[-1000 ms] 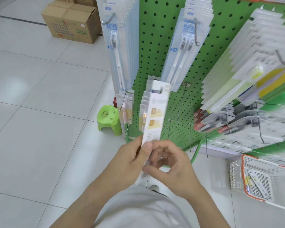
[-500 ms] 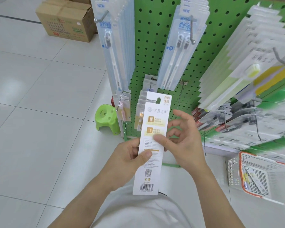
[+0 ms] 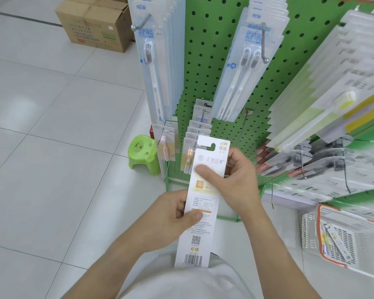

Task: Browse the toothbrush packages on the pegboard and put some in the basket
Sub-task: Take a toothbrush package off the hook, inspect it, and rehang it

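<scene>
A long white toothbrush package is held upright in front of me, its printed back with barcode facing me. My left hand grips its lower left edge, thumb on the card. My right hand holds the upper part, thumb pressed across the front. Behind stands the green pegboard with several hanging toothbrush packages. The white basket with an orange rim sits on the floor at the lower right with at least one package inside.
A small green stool stands left of the pegboard's foot. A cardboard box sits on the tiled floor at the back left. Metal hooks jut out from the pegboard. More packages hang at the right.
The package has been turned from edge-on to flat, with its back facing me, and raised. My right hand moved up from the lower end to the upper part.
</scene>
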